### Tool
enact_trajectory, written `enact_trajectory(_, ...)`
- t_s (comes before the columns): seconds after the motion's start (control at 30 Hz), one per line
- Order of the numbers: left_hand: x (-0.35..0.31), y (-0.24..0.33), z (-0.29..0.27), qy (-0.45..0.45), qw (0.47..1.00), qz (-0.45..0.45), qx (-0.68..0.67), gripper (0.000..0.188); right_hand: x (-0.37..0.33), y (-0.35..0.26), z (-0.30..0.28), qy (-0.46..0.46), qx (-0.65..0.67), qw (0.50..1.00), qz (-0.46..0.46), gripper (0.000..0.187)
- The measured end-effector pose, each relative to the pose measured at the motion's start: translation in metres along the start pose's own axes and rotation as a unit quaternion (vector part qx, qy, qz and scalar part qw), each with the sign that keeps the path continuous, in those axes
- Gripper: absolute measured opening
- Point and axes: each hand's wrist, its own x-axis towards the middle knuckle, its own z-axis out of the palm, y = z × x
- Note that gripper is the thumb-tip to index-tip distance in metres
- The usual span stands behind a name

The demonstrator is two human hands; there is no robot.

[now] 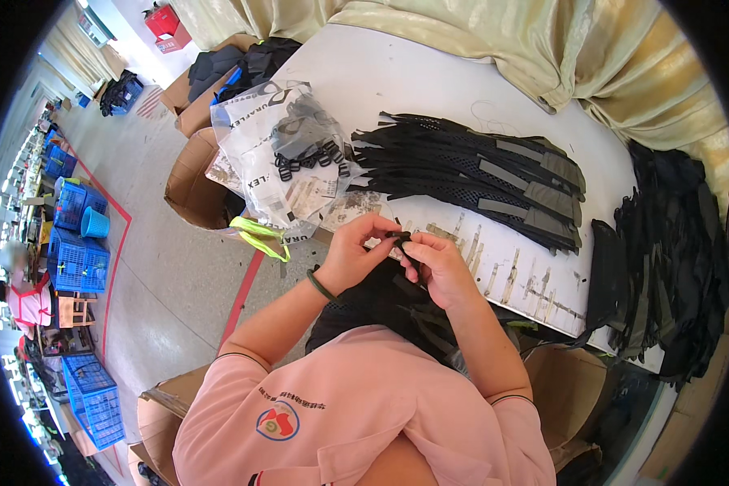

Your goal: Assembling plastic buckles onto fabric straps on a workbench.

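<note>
Close together over the near edge of the table, my left hand and my right hand pinch a small black piece between their fingertips. It looks like a plastic buckle with a black strap, but fingers cover most of it. Part of the strap seems to hang below, between the hands. Beyond them lies a pile of black mesh straps with grey panels. Left of that pile, black plastic buckles lie in and at the mouth of a clear printed plastic bag.
The white table has brown tape marks along its near edge. More black straps hang at the right. An open cardboard box and a neon-yellow strip are at the left. Blue crates and a person in pink appear far left.
</note>
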Motion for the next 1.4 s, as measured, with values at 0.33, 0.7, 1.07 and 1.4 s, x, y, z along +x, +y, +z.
enact_trajectory(0.33, 0.0, 0.005, 0.007, 0.017, 0.997, 0.069, -0.011, 0.023, 0.001, 0.012, 0.001, 0.051, -0.077, 0.987, -0.134, 0.012)
enact_trajectory(0.7, 0.002, 0.011, 0.001, 0.011, 0.981, 0.143, 0.127, 0.021, -0.002, 0.006, 0.002, 0.025, 0.02, 0.987, -0.159, 0.011)
enact_trajectory(1.07, -0.002, -0.003, 0.014, -0.03, 0.829, -0.265, -0.492, 0.005, -0.008, 0.006, 0.001, 0.049, -0.404, 0.837, -0.366, 0.013)
enact_trajectory(1.4, 0.0, -0.003, 0.026, 0.02, 0.889, -0.223, -0.4, 0.007, -0.018, 0.014, -0.002, 0.058, -0.238, 0.935, -0.256, 0.016)
